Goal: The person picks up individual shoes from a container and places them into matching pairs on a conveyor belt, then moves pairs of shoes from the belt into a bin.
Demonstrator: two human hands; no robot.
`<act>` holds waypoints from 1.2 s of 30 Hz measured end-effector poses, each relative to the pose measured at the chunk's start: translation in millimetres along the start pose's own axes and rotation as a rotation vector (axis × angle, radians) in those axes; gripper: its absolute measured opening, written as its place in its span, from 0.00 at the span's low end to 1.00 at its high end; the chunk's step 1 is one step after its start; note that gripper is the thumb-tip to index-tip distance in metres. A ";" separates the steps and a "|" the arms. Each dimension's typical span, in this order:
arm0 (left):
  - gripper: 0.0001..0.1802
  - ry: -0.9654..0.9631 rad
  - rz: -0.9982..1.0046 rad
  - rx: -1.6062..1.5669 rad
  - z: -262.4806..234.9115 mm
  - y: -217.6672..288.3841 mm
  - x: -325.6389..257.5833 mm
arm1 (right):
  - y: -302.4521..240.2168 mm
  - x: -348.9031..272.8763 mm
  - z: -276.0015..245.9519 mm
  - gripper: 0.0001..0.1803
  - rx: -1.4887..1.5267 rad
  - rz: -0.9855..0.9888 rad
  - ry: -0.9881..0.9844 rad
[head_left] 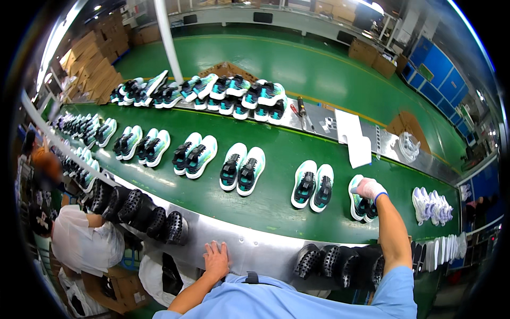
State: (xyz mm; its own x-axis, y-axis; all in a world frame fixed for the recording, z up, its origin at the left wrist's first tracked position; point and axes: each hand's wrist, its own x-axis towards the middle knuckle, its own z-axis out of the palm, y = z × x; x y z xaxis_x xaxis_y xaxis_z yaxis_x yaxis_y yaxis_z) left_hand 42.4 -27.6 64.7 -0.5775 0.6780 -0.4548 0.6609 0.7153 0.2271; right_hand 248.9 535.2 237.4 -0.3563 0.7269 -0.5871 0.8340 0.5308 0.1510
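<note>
Here, gloved right hand [369, 189] grasping teal shoe pair [362, 204], bare left hand [217, 260] flat on steel ledge [255, 244], shoe lasts [340, 261] between.

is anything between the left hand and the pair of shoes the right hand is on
Nothing visible blocks it. The left hand rests flat on the metal ledge; open green belt lies between it and the pair under the gloved right hand.

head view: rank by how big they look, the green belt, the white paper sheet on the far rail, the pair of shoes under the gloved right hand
1. green belt, by far the largest.
2. white paper sheet.
3. pair of shoes under the right hand, partly covered; it looks close to the sheet in size, so their order is unsure.
</note>
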 end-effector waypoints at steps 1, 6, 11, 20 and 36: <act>0.47 -0.025 0.001 -0.004 -1.9 1.1 -2.0 | -26.2 -22.0 -19.1 0.28 -0.029 -0.100 0.045; 0.46 0.039 -0.012 0.005 21.6 -21.7 -6.1 | -194.1 -238.4 -79.9 0.15 0.109 -0.949 0.471; 0.39 0.111 0.094 0.031 28.1 -20.7 -5.2 | -250.9 -418.6 -97.8 0.17 -0.033 -1.617 0.451; 0.32 0.211 0.030 0.042 36.9 -29.0 -14.1 | -330.0 -469.6 -60.7 0.37 0.098 -1.921 0.392; 0.27 0.232 -0.011 -0.055 39.7 -26.6 -10.7 | -386.2 -442.8 -7.0 0.31 0.142 -2.112 0.330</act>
State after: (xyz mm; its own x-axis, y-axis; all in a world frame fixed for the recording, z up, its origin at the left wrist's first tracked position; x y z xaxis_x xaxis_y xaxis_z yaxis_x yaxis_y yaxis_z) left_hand 50.0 -60.6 29.3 -0.6832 0.6864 -0.2492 0.6307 0.7267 0.2725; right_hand 81.6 11.5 444.7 -0.5849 -0.7198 0.3740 -0.7969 0.4240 -0.4302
